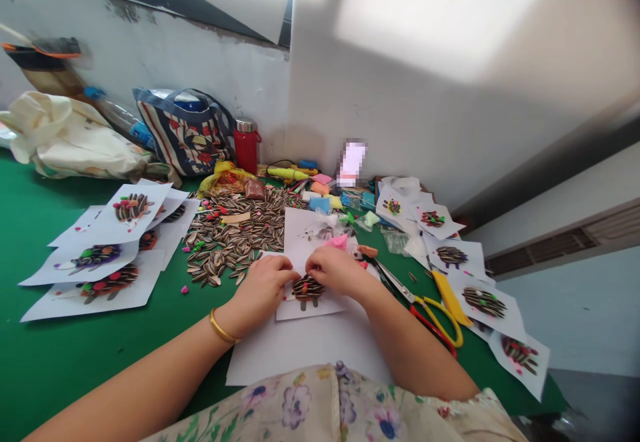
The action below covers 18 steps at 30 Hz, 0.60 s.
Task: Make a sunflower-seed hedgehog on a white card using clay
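Note:
A small hedgehog picture [309,288], with a body of striped sunflower seeds on brown clay, lies on a white card [330,307] in front of me. At its left side my left hand [264,287] rests on the card, fingers bent together and thumb beside the animal's head. My right hand [341,271] reaches in from the other side, fingertips pinched just above the seeds' upper edge. Anything between the fingertips of either hand is too small or hidden to make out. More white sheets [305,355] lie under the card.
Loose sunflower seeds [235,232] spread behind my left hand. Scissors [425,309] with yellow and red handles lie right of my right wrist. Finished seed-picture cards [95,289] overlap at left, others [483,301] at right. Clay packets [320,203], a red flask [246,145] and bags stand behind.

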Available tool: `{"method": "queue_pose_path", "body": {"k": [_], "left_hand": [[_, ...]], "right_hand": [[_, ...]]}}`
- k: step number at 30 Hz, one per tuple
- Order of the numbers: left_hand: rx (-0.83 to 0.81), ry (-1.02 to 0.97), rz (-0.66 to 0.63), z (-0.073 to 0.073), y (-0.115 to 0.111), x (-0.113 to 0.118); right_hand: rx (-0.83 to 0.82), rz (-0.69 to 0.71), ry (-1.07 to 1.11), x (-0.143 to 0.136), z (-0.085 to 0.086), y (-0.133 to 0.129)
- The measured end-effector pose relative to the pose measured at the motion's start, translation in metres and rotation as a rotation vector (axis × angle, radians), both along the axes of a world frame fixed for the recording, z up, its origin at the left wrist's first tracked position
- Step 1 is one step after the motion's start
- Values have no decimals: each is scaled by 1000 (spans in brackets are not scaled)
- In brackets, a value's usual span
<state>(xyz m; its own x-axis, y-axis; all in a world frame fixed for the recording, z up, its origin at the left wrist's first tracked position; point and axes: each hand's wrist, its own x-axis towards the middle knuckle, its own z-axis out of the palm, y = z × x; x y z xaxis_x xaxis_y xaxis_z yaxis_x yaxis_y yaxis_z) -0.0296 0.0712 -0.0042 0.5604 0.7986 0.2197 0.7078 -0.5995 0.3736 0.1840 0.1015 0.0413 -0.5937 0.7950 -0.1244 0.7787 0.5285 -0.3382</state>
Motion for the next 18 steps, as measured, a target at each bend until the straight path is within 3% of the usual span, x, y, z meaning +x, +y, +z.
{"method": "queue_pose_path", "body": {"k": [18], "left_hand": [[-7,-8,-3,0,0,0]], "right_hand": [[-22,-81,-45,-5,4,-4]]}}
